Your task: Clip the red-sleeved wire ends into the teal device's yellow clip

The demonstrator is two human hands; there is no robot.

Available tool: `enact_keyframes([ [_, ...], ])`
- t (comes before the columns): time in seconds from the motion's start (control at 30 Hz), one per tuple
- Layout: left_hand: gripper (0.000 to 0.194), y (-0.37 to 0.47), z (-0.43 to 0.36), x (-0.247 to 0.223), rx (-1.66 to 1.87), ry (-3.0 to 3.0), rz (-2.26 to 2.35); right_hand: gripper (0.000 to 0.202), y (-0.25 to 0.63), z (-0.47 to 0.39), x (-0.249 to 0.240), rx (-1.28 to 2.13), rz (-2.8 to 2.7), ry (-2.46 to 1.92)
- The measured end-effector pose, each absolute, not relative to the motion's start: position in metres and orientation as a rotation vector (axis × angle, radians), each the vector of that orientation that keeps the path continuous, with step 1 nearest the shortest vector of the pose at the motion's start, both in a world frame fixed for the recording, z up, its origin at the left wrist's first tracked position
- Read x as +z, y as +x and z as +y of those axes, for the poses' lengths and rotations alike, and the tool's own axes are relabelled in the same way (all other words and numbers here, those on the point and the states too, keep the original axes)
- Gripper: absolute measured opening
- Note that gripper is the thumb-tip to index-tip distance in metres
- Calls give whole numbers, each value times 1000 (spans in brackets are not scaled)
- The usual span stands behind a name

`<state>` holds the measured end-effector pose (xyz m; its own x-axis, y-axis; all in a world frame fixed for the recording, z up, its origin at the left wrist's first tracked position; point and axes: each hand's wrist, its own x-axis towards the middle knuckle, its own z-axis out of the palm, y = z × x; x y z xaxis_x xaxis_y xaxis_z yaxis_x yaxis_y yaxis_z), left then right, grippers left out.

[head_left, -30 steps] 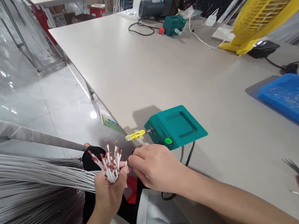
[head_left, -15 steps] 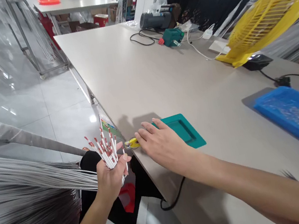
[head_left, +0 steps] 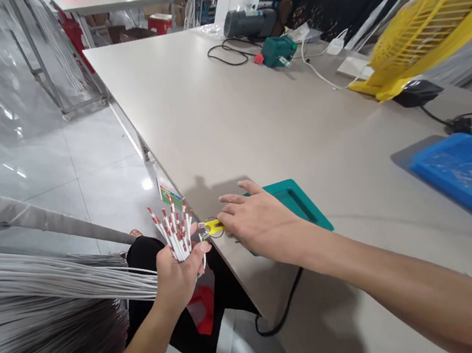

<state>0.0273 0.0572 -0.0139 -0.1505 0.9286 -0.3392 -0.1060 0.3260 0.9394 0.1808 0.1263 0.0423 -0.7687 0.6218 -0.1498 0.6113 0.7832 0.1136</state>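
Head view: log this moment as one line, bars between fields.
left hand: holding white wires, reddish ends up | right hand: at yellow clip, partly covering green device | blue tray: on table, picture right

On the table (head_left: 253, 118) — machine (head_left: 307, 205) left, tray (head_left: 425, 158) right, fan (head_left: 420, 28) behind the tray.

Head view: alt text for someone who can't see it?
A left hand holds white wires with reddish tips beside a yellow part; the right hand is at that part, partly hiding a green device. A blue tray lies on the table.
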Motion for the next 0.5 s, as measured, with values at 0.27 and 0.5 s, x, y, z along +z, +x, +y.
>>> enact_keyframes([
  [0.27,45,26,59,-12,1104,823,1445,45,184,123,42,116,2846,1039],
  [0.5,46,24,53,-14,1129,824,1435,60,187,122,35,104,2889,1031],
])
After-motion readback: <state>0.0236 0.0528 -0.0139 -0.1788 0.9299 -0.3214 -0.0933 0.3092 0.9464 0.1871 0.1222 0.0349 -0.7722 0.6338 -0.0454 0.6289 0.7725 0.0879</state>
